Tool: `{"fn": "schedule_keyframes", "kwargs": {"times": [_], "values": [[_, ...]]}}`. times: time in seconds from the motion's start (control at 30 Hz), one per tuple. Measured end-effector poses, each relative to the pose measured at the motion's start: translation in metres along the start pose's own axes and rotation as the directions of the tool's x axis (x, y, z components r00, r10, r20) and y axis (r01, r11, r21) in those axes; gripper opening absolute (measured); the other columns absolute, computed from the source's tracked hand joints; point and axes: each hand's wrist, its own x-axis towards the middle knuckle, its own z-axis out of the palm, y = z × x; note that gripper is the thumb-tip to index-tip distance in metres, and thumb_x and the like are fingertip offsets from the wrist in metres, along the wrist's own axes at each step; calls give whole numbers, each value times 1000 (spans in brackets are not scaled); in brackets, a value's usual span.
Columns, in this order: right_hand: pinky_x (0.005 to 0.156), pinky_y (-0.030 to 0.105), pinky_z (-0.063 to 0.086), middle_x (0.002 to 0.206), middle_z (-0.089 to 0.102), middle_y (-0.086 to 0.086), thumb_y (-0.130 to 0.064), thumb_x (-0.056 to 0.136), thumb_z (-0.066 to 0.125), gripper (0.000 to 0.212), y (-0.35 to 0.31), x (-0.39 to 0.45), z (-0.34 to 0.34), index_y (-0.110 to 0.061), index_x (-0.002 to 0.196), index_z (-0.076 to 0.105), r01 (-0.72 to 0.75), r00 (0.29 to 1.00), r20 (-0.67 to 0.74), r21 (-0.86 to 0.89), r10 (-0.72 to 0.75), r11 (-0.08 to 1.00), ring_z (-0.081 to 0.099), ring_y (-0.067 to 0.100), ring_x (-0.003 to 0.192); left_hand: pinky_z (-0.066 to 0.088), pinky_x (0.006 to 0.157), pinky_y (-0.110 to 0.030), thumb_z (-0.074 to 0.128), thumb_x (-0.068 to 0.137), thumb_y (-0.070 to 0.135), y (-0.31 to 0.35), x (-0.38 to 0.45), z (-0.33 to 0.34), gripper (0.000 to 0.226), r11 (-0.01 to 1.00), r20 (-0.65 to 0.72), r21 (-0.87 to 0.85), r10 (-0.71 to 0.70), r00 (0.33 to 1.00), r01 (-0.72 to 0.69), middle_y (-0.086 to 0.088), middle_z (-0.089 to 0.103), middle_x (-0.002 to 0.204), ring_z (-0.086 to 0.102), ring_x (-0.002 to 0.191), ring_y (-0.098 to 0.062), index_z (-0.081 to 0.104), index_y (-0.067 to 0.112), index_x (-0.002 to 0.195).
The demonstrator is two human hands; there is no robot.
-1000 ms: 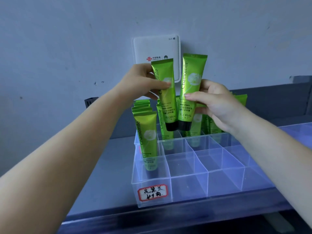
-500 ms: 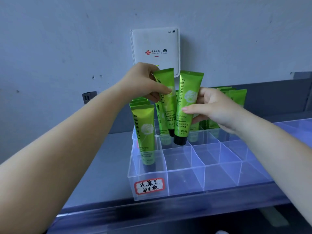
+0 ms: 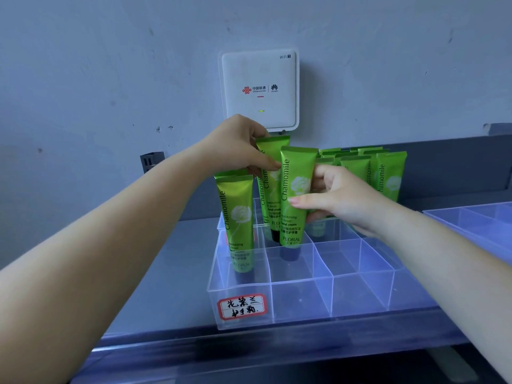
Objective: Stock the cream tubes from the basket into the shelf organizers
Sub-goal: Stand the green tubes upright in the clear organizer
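Note:
A clear plastic shelf organizer (image 3: 302, 303) with a grid of compartments stands on the grey shelf. My left hand (image 3: 238, 145) pinches the top of a green Chamomile cream tube (image 3: 270, 200), cap down, low in a rear compartment. My right hand (image 3: 340, 198) grips another green tube (image 3: 295, 198) by its side, and its black cap sits inside a compartment one row nearer. A third tube (image 3: 238, 220) stands upright in the left column. Several more tubes (image 3: 388, 176) fill the back rows. The basket is out of view.
A white WiFi box (image 3: 259, 88) hangs on the wall just above my left hand. A second clear organizer (image 3: 476, 220) lies at the right. A handwritten red-bordered label (image 3: 241, 306) is stuck on the organizer's front. The shelf's front edge (image 3: 249, 347) runs below.
Both hands have lowered their tubes from above the organizer down into its compartments. The caps are now inside the cells.

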Motion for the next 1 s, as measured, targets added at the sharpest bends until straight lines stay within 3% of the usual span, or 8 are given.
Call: {"fn": "schedule_keyframes", "kwargs": {"times": [0.13, 0.33, 0.43, 0.5, 0.67, 0.8, 0.9, 1.0], "values": [[63, 24, 57, 87, 72, -3, -4, 76, 72, 26, 1, -1, 3, -23, 91, 63, 23, 1000, -17, -83, -25, 996, 68, 8, 76, 46, 50, -11, 72, 73, 4, 2, -1, 2, 8, 998, 10, 63, -15, 1000, 15, 3, 63, 48, 59, 41, -2, 66, 7, 74], [72, 29, 56, 91, 73, 0, -7, 75, 74, 24, 4, -3, 6, -26, 88, 64, 25, 1000, -2, -159, -25, 987, 68, 16, 82, 43, 47, -10, 66, 73, -2, 1, 0, 3, 14, 990, 26, 133, -41, 999, 37, 5, 62, 46, 57, 40, 0, 66, -3, 87], [78, 16, 54, 89, 72, -5, -2, 73, 75, 29, 4, -5, 8, -26, 86, 65, 55, 998, 33, -164, -51, 985, 68, 5, 78, 40, 45, -11, 63, 75, -3, 1, -1, 5, 6, 981, 49, 190, -46, 998, 36, 9, 60, 41, 54, 39, 1, 66, 2, 78], [79, 12, 51, 92, 72, -5, -2, 73, 75, 28, 4, -6, 8, -24, 88, 65, 62, 997, 49, -171, -55, 983, 67, 2, 79, 38, 39, -8, 61, 76, -2, 1, -1, 5, 16, 977, 60, 208, -57, 997, 43, 11, 59, 39, 53, 37, 3, 61, 11, 68], [81, 14, 51, 93, 73, -1, -6, 73, 76, 24, 5, -7, 8, -22, 88, 67, 56, 998, 46, -216, -48, 975, 67, 7, 84, 39, 40, -7, 62, 81, 3, 1, -2, 6, 19, 979, 101, 195, -86, 991, 65, 11, 62, 43, 55, 39, 3, 61, 16, 67], [76, 11, 51, 88, 73, -3, -6, 72, 77, 23, 5, -6, 8, -23, 85, 68, 54, 998, 23, -224, -50, 973, 67, 4, 79, 50, 57, -17, 60, 79, 1, -3, -1, 5, 13, 983, 148, 163, -113, 983, 88, 1, 68, 55, 62, 48, -8, 64, 9, 69], [76, 12, 51, 85, 72, -5, -6, 71, 77, 24, 5, -6, 8, -24, 83, 67, 65, 998, 12, -243, -63, 968, 66, 4, 77, 48, 51, -11, 59, 82, 0, -2, -3, 5, 8, 988, 192, 113, -129, 973, 109, 3, 67, 51, 63, 45, -6, 63, 3, 77], [77, 16, 51, 85, 72, -4, -6, 70, 78, 25, 6, -7, 9, -25, 82, 67, 68, 998, 5, -260, -69, 963, 67, 6, 78, 46, 47, -9, 57, 86, 0, -1, -4, 5, 14, 989, 202, 73, -144, 969, 132, 4, 64, 46, 62, 42, -4, 59, 11, 78]]}}
